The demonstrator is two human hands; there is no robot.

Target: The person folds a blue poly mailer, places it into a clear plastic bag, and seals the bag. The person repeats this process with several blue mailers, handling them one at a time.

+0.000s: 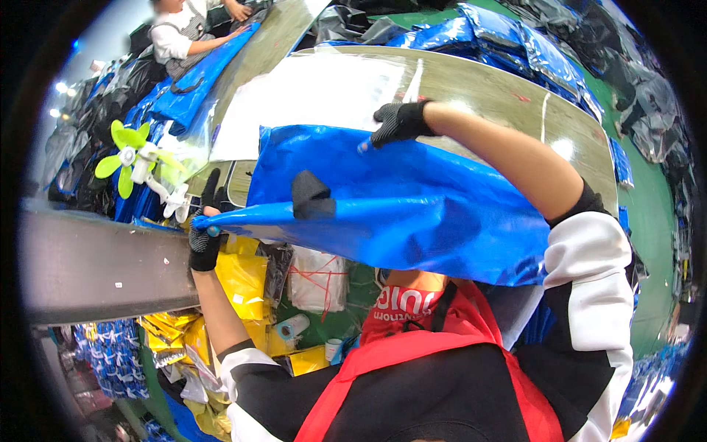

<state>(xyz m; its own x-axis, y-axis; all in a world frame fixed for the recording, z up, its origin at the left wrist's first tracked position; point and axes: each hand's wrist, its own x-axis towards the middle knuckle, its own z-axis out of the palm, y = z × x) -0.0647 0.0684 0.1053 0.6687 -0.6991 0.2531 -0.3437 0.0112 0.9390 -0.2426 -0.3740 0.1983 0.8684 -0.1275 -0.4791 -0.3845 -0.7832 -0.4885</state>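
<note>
A large glossy blue plastic bag (353,177) with a short black strap (312,194) lies partly on the table, its near side folded up and hanging over the edge toward me. At its left corner, my left hand (205,239), in a black glove with bare fingertips, pinches the material between thumb and fingers while other fingers point upward. My right hand (401,123), gloved the same way, is over the bag's far edge, thumb and fingers apart, with nothing visibly gripped. Whether its fingertips touch the bag is unclear.
White sheets (317,88) lie on the table (471,81) beyond the bag. A small green-bladed fan (128,156) stands left, by a grey beam (110,261). Blue packages (501,37) are stacked behind. Yellow packets (239,283) lie below. A co-worker (184,37) handles blue material at upper left.
</note>
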